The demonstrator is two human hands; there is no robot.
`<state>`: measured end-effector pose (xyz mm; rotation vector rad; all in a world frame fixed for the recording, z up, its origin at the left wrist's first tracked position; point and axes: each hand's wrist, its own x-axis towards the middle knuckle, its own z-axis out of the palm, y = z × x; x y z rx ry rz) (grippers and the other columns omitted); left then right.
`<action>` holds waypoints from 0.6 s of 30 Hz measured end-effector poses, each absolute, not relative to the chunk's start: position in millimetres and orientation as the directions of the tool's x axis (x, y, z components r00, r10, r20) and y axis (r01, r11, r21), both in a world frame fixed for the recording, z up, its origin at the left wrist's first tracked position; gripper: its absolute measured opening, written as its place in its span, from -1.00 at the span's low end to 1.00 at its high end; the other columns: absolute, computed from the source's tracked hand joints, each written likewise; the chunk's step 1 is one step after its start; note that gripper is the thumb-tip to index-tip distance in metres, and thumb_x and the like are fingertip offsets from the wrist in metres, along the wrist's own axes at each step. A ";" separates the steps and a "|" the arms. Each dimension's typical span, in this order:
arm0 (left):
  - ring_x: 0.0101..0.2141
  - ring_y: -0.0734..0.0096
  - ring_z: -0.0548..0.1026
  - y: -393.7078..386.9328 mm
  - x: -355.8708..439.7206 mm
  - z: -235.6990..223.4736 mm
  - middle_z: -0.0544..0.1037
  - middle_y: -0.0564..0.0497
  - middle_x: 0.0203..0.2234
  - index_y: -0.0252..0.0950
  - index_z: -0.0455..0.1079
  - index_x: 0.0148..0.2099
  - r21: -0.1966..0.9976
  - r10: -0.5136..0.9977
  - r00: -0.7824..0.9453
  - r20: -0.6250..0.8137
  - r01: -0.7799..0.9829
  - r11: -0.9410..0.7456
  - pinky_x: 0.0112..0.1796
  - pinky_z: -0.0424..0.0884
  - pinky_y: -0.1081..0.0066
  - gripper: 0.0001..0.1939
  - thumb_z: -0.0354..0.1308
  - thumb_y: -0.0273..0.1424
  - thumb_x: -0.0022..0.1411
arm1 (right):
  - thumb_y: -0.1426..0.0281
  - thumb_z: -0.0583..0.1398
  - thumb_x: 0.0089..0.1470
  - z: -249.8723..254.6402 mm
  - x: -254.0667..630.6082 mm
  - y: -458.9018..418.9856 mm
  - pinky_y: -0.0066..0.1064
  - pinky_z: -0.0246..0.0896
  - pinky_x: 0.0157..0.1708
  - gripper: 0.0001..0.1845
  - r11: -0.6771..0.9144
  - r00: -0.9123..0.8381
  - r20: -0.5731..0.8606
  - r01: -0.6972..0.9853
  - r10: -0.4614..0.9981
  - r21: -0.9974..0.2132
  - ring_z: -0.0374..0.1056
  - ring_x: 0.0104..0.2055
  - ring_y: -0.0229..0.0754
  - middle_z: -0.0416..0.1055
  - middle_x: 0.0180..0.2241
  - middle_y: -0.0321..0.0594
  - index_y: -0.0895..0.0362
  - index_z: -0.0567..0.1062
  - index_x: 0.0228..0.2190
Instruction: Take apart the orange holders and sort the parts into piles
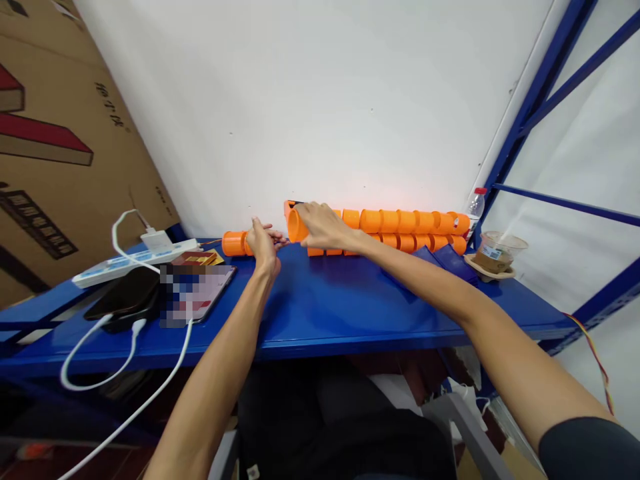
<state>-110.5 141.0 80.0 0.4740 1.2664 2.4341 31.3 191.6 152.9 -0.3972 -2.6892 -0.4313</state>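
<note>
Right fingers (pixel 306 215) hold a smooth orange cylinder (pixel 295 229).

A plain, dark blue-grey short sleeve (pixel 593 448) ends above the right elbow (pixel 473 313). Black clothing (pixel 375 440) covers the lap (pixel 320 407), with 1 small whitish patch (pixel 253 472) towards the left. The left hand (pixel 263 243) and right hand (pixel 325 227) are bare.

A blue bench (pixel 340 300) stands along a white wall (pixel 320 100) bearing small dark marks and a faint reddish tint low down. Blue metal framing (pixel 531 123) rises at right; a large printed carton (pixel 55 193) occupies the left. Reddish-brown floor (pixel 419 377) shows below.
</note>
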 end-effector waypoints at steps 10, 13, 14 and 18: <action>-0.74 0.56 0.23 137.5 -130.4 85.6 0.23 0.23 -0.71 -0.23 0.22 -0.32 0.746 0.293 -0.954 0.068 -0.146 -0.649 -0.59 0.24 0.55 -0.69 -0.14 -0.32 0.53 | 0.22 0.48 -0.06 155.6 -54.2 228.5 -0.27 0.42 -0.20 -0.30 0.905 -0.914 0.089 0.406 0.397 0.132 0.57 0.01 0.17 0.58 0.03 0.18 0.31 0.48 0.04; -0.74 0.56 0.24 137.6 -131.6 86.7 0.23 0.23 -0.72 -0.23 0.22 -0.33 0.739 0.290 -0.955 0.064 -0.150 -0.656 -0.60 0.23 0.55 -0.69 -0.14 -0.37 0.52 | 0.24 0.48 -0.05 141.7 -60.8 229.3 -0.26 0.44 -0.14 -0.27 0.896 -0.913 0.048 0.407 0.405 0.177 0.56 0.06 0.18 0.57 0.07 0.21 0.32 0.47 0.09; -0.74 0.55 0.25 137.8 -131.9 86.9 0.23 0.23 -0.72 -0.23 0.23 -0.33 0.739 0.295 -0.953 0.065 -0.153 -0.656 -0.60 0.23 0.56 -0.69 -0.14 -0.37 0.52 | 0.25 0.47 -0.03 138.0 -61.5 229.3 -0.26 0.45 -0.12 -0.27 0.893 -0.911 0.032 0.409 0.410 0.189 0.56 0.07 0.19 0.57 0.08 0.22 0.32 0.47 0.10; -0.73 0.54 0.26 139.5 -133.2 86.3 0.22 0.23 -0.72 -0.23 0.23 -0.33 0.743 0.299 -0.951 0.076 -0.146 -0.653 -0.60 0.24 0.55 -0.69 -0.14 -0.36 0.52 | 0.26 0.47 0.01 126.8 -60.4 229.2 -0.25 0.46 -0.06 -0.29 0.883 -0.905 -0.024 0.407 0.424 0.233 0.56 0.10 0.18 0.57 0.08 0.21 0.34 0.47 0.10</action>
